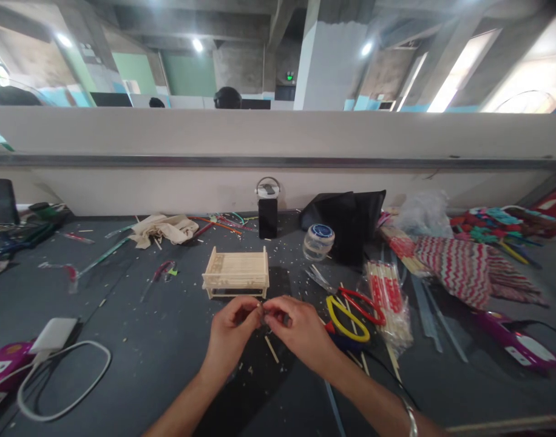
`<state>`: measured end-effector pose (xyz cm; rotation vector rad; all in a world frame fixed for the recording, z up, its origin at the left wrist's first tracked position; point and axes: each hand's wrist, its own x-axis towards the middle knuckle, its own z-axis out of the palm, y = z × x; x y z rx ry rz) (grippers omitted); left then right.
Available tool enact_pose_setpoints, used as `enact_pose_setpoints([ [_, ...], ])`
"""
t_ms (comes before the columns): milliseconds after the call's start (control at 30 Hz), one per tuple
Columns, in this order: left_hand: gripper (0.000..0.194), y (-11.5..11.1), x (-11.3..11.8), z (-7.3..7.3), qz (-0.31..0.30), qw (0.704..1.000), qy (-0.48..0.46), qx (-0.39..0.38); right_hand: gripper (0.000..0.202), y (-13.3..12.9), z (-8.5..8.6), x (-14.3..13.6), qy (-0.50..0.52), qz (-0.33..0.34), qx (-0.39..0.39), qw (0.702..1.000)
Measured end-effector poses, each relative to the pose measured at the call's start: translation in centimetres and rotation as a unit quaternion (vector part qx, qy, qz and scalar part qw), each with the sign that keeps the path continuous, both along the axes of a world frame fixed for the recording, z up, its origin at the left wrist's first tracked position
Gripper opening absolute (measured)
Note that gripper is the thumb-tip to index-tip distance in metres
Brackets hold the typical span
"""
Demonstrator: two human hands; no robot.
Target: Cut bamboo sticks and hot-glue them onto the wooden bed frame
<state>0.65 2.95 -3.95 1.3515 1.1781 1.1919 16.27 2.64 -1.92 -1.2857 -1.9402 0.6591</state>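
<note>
My left hand (pixel 235 325) and my right hand (pixel 294 325) meet fingertip to fingertip over the dark table. Both are closed in a pinch around something small, which the fingers mostly hide. Just beyond them stands a small bed-shaped frame (pixel 237 267) built of thin wooden sticks, with posts at its corners. Below the fingertips a short loose wooden stick (pixel 271 349) lies on the table. To the right of my right hand rest scissors with red handles (pixel 362 304) and a tool with yellow loop handles (pixel 348 318).
A clear plastic bag of wooden sticks (pixel 389 297) lies right. A clear jar with a blue lid (pixel 318 241) and an upright phone (pixel 267 218) stand behind the frame. Left are a cloth (pixel 164 229) and a white charger with cable (pixel 54 334). Small scraps dot the table (pixel 145 364).
</note>
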Motion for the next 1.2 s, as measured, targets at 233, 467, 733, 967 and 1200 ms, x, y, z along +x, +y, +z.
enact_pose_setpoints([
  [233,0.020,1.2,-0.5,0.1,0.029,0.995,0.081,0.042,0.011,2.0,-0.7,-0.7,0.042,-0.062,0.052,0.996],
  [467,0.034,2.6,-2.0,2.2,0.061,0.886,0.335,0.314,0.007,3.2,-1.3,-1.5,0.097,-0.118,0.066,0.986],
  [733,0.061,6.6,-2.1,4.5,-0.098,0.833,0.440,0.320,0.010,4.3,-2.6,-2.5,0.060,-0.170,0.099,0.979],
  [967,0.047,7.8,-2.0,5.8,-0.148,0.856,0.419,0.265,0.018,4.4,-3.2,-3.1,0.040,-0.181,0.118,0.976],
  [1200,0.011,8.2,-2.3,5.4,-0.163,0.849,0.405,0.298,0.019,4.5,-3.8,-3.2,0.019,-0.182,0.132,0.974],
])
